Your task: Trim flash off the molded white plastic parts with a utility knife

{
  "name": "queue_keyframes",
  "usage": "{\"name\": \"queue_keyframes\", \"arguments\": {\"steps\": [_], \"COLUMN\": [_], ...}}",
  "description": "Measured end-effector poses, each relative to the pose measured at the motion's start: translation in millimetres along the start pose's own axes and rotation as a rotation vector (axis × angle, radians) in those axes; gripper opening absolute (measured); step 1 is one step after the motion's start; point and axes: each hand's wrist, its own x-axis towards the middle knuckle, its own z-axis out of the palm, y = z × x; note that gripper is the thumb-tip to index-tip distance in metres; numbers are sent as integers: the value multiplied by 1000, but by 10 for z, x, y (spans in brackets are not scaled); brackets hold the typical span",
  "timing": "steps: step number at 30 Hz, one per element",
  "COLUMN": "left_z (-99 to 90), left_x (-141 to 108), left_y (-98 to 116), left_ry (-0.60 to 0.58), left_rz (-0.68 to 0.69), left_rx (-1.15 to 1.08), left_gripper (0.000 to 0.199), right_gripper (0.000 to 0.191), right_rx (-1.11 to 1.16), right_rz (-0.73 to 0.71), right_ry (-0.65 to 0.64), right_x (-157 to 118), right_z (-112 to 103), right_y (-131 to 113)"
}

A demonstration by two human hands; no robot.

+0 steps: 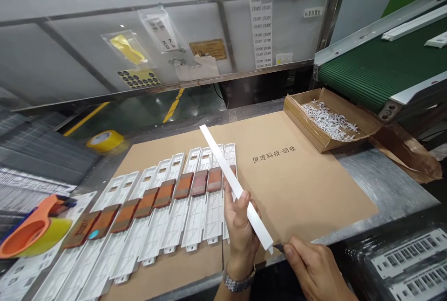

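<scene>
While my R hand (312, 263) pinches a dark tool (279, 248) near one end of the white strip (223, 164), my L hand (240, 229) clamps it over the cardboard (296, 194), prob. to steady it; beyond, brown blocks (183, 186) lie across white panels (193, 221), prob. as weights.

On our left we see a yellow tape roll (104, 141) and, nearer us, an orange tape dispenser (48, 210). Ahead of us, a strip of printed labels (261, 35) sticks to an upright panel (197, 14). On our right, a green conveyor belt (370, 70) ends just behind an open cardboard box (303, 126).
</scene>
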Motion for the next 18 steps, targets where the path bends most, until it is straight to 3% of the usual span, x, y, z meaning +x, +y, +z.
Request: {"name": "queue_keyframes", "arguments": {"steps": [5, 12, 18], "left_z": [3, -23, -12], "left_x": [-9, -13, 7], "left_y": [-20, -34, -33], "left_ry": [40, -21, -24], "left_rz": [-26, 4, 9], "left_rx": [-5, 6, 6], "left_gripper": [73, 69, 71], "right_gripper": [41, 43, 47], "right_rx": [8, 31, -34], "right_rz": [15, 58, 26], "right_ry": [-42, -108, -197], "right_x": [-1, 16, -90], "right_z": [9, -15, 134], "right_y": [11, 3, 75]}}
